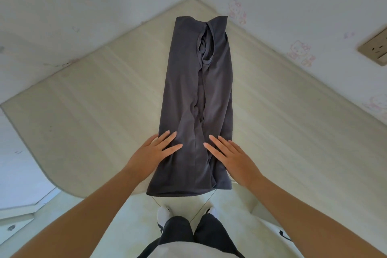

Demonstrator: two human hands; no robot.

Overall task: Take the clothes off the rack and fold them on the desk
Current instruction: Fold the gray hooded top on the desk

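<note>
A dark grey garment (184, 90) lies on the pale wooden desk (83, 115) as a long narrow strip, both sides folded in toward its middle. Its near hem hangs a little over the desk's front edge. My left hand (155, 151) rests flat on the garment's near left part, fingers spread. My right hand (228, 153) lies flat on the near right part, fingers apart too. Neither hand grips the cloth. No rack is in view.
The desk fits into a corner between two white walls with faint pink cartoon prints. A wall socket (374, 49) sits on the right wall. Below the desk edge I see tiled floor, my feet and dark trousers (188, 230).
</note>
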